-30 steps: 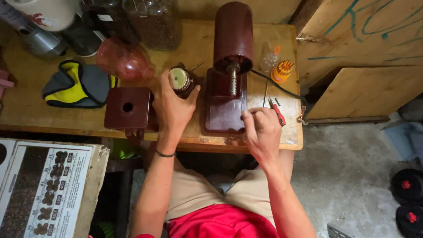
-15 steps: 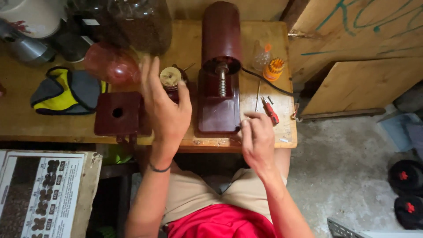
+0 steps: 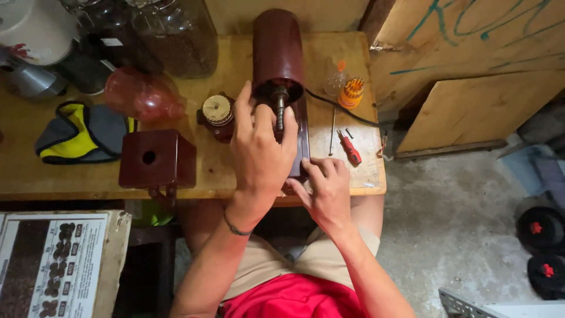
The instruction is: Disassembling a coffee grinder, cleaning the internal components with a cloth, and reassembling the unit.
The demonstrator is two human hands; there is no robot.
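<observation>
A dark red machine with a tall cylinder point(image 3: 278, 47) and a bare metal shaft point(image 3: 280, 112) stands on the wooden table point(image 3: 35, 176). My left hand point(image 3: 259, 153) hovers over the machine's base with its fingers spread, fingertips next to the shaft, holding nothing. My right hand point(image 3: 326, 194) pinches the front right corner of the base at the table's edge. A small round part with a cream toothed top point(image 3: 218, 112) sits on the table just left of my left hand.
A dark red box with a round hole point(image 3: 158, 159) stands at the front left, a pink translucent cover point(image 3: 141, 94) behind it. A red screwdriver point(image 3: 351, 152), an orange bit holder point(image 3: 352, 92) and a black cable point(image 3: 341, 109) lie right of the machine. Glass jars point(image 3: 176, 35) line the back.
My left hand has set the round cream-topped part down on the table and moved right over the machine's base. My right hand has stayed at the base's front.
</observation>
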